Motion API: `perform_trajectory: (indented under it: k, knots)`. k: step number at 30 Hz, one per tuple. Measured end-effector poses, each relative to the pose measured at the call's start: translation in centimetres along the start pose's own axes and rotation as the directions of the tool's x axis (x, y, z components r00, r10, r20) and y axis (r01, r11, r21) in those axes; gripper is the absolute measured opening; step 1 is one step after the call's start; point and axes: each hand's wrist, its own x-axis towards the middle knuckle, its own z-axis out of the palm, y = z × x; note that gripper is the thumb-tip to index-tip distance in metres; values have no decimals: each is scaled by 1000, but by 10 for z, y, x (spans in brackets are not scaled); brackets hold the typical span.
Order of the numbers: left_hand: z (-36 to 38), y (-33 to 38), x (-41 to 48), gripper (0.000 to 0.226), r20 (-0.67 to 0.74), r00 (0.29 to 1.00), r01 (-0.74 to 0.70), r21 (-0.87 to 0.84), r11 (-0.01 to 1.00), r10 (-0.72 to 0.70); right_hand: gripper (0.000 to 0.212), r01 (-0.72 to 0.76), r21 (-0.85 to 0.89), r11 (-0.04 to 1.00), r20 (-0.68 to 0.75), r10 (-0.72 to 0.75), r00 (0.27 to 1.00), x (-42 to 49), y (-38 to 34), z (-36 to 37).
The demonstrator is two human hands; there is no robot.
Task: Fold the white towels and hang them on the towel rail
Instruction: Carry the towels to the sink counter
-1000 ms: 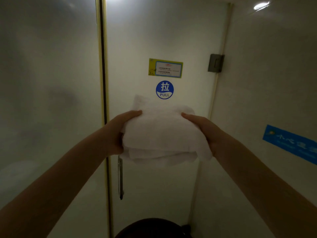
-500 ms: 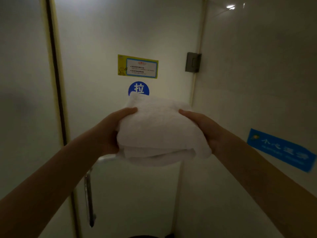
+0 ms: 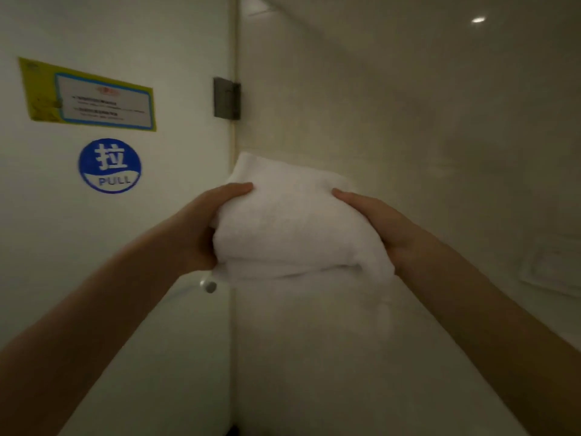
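A folded stack of white towels (image 3: 292,225) is held up at chest height in front of the corner between a glass door and a tiled wall. My left hand (image 3: 204,225) grips its left side, thumb on top and fingers underneath. My right hand (image 3: 377,228) grips its right side the same way. A chrome rod end (image 3: 209,286) shows just below the towels' left edge; whether it belongs to a towel rail or the door handle I cannot tell.
The frosted glass door (image 3: 157,42) on the left carries a yellow notice (image 3: 88,96) and a round blue PULL sticker (image 3: 109,165). A metal hinge (image 3: 227,97) sits at the door's right edge. The pale tiled wall (image 3: 408,105) fills the right side.
The view has swung right: door stickers and hinge slid left, and the tiled wall now fills the frame. Both hands keep the same hold on the towels.
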Motion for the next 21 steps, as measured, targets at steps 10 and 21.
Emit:
perform_trajectory:
  k: [10, 21]
  knots:
    - [113, -24, 39, 27, 358, 927, 121, -9, 993, -110, 57, 52, -66, 996, -431, -76, 899, -130, -22, -62]
    - [287, -69, 48, 21, 684, 720, 169, -8, 986, -118, 35, 134, -159, 978, -731, -208, 650, -296, -50, -126]
